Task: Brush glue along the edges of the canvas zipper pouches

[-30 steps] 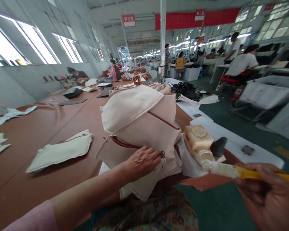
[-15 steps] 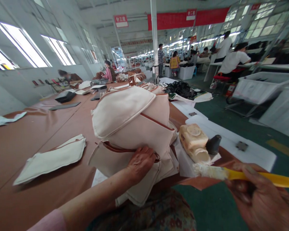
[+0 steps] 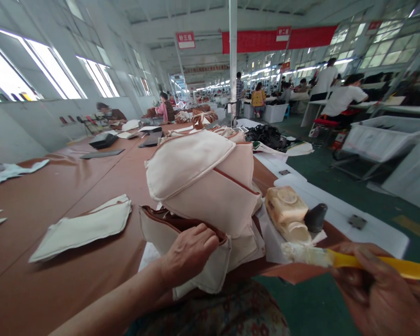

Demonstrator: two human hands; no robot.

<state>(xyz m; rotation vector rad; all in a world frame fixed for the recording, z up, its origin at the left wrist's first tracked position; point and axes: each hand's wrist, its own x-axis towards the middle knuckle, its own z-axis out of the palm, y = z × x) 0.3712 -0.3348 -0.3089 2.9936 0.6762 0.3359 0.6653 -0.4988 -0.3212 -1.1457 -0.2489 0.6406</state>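
My left hand (image 3: 191, 247) is closed over the front edge of a cream fabric pouch (image 3: 161, 233), whose mouth gapes to show a brown lining. That pouch leans against a stack of similar cream pieces (image 3: 192, 163) with brown edging. In my right hand (image 3: 378, 294), at the lower right, is a brush (image 3: 343, 260) with a yellow handle. Its whitish, caked bristles point left, just in front of a stained plastic container (image 3: 286, 205) lying on its side. A dark cone-shaped object (image 3: 316, 217) stands beside the container.
Another cream piece (image 3: 84, 228) lies flat on the brown-covered table (image 3: 101, 182) at left. Dark flat pieces (image 3: 103, 140) lie farther back, and a heap of black material (image 3: 268, 136) sits beyond the stack. White bins (image 3: 388, 140) stand at right; several people work in the background.
My left hand has pulled the front pouch's edge toward me and slightly left, widening its mouth. The brush stays in my right hand almost unmoved. The view has shifted slightly left.
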